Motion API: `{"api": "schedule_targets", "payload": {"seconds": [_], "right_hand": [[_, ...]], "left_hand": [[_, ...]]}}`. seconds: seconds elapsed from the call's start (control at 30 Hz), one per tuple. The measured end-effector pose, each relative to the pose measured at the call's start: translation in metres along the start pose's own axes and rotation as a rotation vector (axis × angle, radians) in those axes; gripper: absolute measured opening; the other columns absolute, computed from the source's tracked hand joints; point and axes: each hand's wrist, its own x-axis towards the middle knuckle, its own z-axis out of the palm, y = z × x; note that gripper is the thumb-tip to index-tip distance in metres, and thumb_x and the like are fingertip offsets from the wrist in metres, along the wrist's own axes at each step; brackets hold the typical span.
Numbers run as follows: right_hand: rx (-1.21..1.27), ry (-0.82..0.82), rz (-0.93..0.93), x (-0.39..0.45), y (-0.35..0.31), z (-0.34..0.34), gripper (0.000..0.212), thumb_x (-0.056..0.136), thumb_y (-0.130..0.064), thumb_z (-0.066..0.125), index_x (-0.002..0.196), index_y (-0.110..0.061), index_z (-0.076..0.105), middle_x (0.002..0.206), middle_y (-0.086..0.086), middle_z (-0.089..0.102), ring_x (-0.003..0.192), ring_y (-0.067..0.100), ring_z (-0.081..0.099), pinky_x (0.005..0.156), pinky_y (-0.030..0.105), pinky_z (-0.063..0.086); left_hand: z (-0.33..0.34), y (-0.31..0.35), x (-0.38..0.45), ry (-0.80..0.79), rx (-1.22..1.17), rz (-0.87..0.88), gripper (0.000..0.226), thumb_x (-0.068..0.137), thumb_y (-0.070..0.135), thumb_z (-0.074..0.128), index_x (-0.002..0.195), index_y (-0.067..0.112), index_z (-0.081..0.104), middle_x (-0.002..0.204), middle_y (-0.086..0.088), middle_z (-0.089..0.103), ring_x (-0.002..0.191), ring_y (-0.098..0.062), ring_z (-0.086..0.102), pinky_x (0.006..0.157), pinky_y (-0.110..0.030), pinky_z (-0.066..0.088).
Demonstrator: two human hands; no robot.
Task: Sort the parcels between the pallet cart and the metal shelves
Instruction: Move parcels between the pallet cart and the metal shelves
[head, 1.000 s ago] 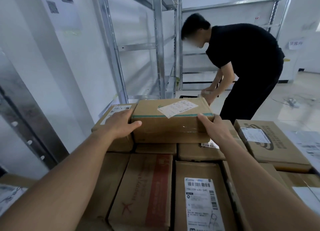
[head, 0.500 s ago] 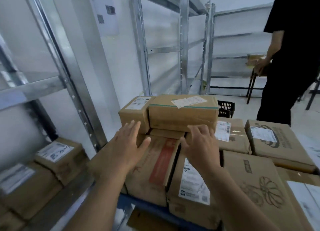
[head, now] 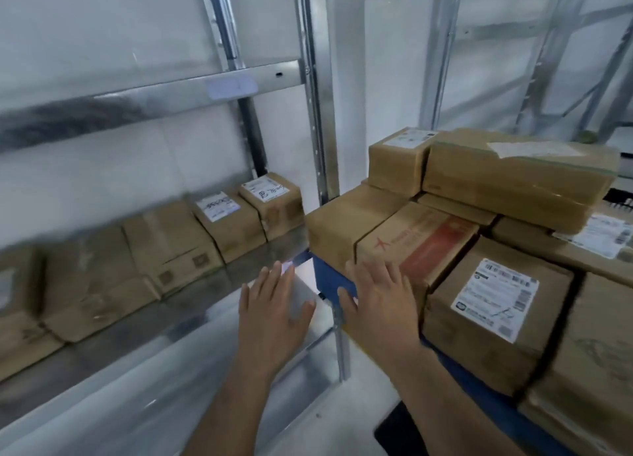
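Note:
Cardboard parcels are stacked on the blue pallet cart (head: pixel 329 279) at the right. A long box with green tape (head: pixel 517 178) lies on top of the stack, a red-printed box (head: pixel 418 246) and a white-labelled box (head: pixel 493 305) sit below it. More parcels (head: pixel 219 222) stand in a row on the metal shelf (head: pixel 164 90) at the left. My left hand (head: pixel 274 311) hovers with fingers spread, holding nothing, over the gap between shelf and cart. My right hand (head: pixel 380 305) is also spread and empty, in front of the red-printed box's near end; whether it touches is unclear.
An upright shelf post (head: pixel 315 89) stands between the shelf row and the cart. A lower shelf board (head: pixel 102 387) runs along the bottom left. More metal racking (head: pixel 534 44) lines the white wall behind the cart. Pale floor shows below the hands.
Both hands let go of the green-taped box, which stays on the stack. They have drawn back and down, and the view has swung left towards the shelf; the person in black is out of sight.

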Motion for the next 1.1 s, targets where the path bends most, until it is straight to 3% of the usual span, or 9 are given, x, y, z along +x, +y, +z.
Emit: {"api": "schedule_targets", "payload": {"seconds": [0.13, 0.33, 0.5, 0.6, 0.87, 1.1], "right_hand": [[0.014, -0.114, -0.103, -0.002, -0.041, 0.013, 0.046, 0.075, -0.037, 0.076, 0.114, -0.013, 0.068, 0.117, 0.015, 0.064, 0.1, 0.035, 0.063, 0.078, 0.045, 0.052], [0.083, -0.125, -0.244, -0.01, -0.103, 0.023, 0.042, 0.081, -0.043, 0.067, 0.113, -0.016, 0.068, 0.12, 0.016, 0.064, 0.105, 0.035, 0.063, 0.085, 0.047, 0.051], [0.084, -0.218, -0.345, -0.024, -0.162, 0.037, 0.056, 0.095, -0.055, 0.036, 0.144, -0.028, 0.039, 0.154, 0.006, 0.029, 0.139, 0.026, 0.028, 0.112, 0.042, 0.021], [0.125, -0.259, -0.392, -0.04, -0.21, 0.044, 0.06, 0.094, -0.057, 0.034, 0.147, -0.031, 0.03, 0.158, 0.002, 0.019, 0.142, 0.022, 0.017, 0.113, 0.037, 0.013], [0.187, -0.335, -0.555, -0.103, -0.348, 0.051, 0.061, 0.093, -0.058, 0.034, 0.147, -0.031, 0.026, 0.157, 0.001, 0.019, 0.142, 0.022, 0.017, 0.112, 0.039, 0.017], [0.224, -0.356, -0.649, -0.162, -0.458, 0.06, 0.06, 0.092, -0.058, 0.036, 0.146, -0.031, 0.027, 0.155, 0.0, 0.023, 0.14, 0.021, 0.019, 0.111, 0.039, 0.019]], "left_hand": [[-0.022, -0.035, -0.03, 0.071, 0.087, -0.147, 0.069, 0.09, 0.058, 0.037, 0.149, 0.026, 0.019, 0.157, 0.003, 0.012, 0.145, -0.016, 0.005, 0.115, -0.041, -0.003], [-0.055, -0.083, -0.067, 0.15, 0.105, -0.304, 0.073, 0.089, 0.062, 0.031, 0.15, 0.029, 0.009, 0.158, 0.005, 0.005, 0.145, -0.014, -0.003, 0.116, -0.042, -0.007], [-0.09, -0.123, -0.104, 0.216, 0.13, -0.388, 0.073, 0.088, 0.063, 0.032, 0.149, 0.03, 0.009, 0.158, 0.005, 0.006, 0.145, -0.014, -0.003, 0.115, -0.041, -0.009], [-0.116, -0.156, -0.136, 0.229, 0.169, -0.451, 0.074, 0.087, 0.065, 0.029, 0.149, 0.031, 0.006, 0.158, 0.006, 0.005, 0.145, -0.013, -0.004, 0.116, -0.041, -0.008], [-0.191, -0.247, -0.234, 0.282, 0.233, -0.604, 0.08, 0.078, 0.072, 0.009, 0.148, 0.033, 0.004, 0.158, 0.006, 0.001, 0.143, -0.011, -0.01, 0.115, -0.042, -0.007], [-0.245, -0.317, -0.313, 0.337, 0.236, -0.706, 0.076, 0.083, 0.068, 0.021, 0.149, 0.032, 0.005, 0.158, 0.004, 0.001, 0.144, -0.014, -0.007, 0.114, -0.04, -0.01]]}}
